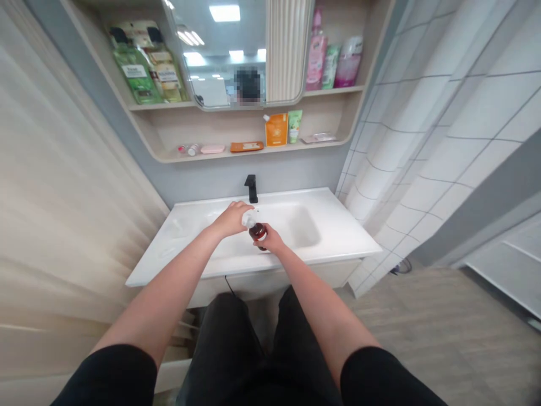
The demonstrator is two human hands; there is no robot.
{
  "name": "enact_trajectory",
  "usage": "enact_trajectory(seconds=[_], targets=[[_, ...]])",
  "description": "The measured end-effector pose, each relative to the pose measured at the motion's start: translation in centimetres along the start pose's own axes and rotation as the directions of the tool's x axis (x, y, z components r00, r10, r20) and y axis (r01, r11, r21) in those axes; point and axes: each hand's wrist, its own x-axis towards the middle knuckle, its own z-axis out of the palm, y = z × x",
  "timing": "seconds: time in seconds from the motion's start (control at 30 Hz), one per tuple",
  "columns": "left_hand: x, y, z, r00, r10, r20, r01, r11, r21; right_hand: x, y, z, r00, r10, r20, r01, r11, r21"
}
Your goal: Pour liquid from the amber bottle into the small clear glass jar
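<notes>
**While R hand [273, 238] grips the btl, L hand [234, 219] should stay light on the top**

As both hands meet over the front of the basin [307, 225], the dark btl [258, 232] sits in R's fingers, near its lower part, w/ L's fingers closed round the clear top [249, 219]. Exact thumb placement: can't tell, too small. Tap [252, 189] is just beyond, apart from both.

For good handling, R prob. needs a firm wrap on the body so it can't spin or slip; L wants fingertip control only, in line w/ the neck, no sideways push. Best held mouth-up, low over the basin, so drips land there. Wet skin or glossy btl = slip risk, so go slow, elbows in.
</notes>
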Motion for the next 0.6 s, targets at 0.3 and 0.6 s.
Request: enact_trajectory(seconds=[0.3, 0.6], targets=[[0.6, 0.9, -0.9, 0.998, 0.037, 0.055, -0.04, 0.997, 0.061, -0.1, 0.0, 0.1, 1.0, -0.009, -0.001, 0.009, 1.0, 0.017], [1.6, 1.9, -2.0, 0.99, 0.04, 0.137, -0.059, 0.989, 0.134, -0.2, -0.3, -0.1, 1.0, -0.001, 0.007, 0.001, 0.999, 0.037]])
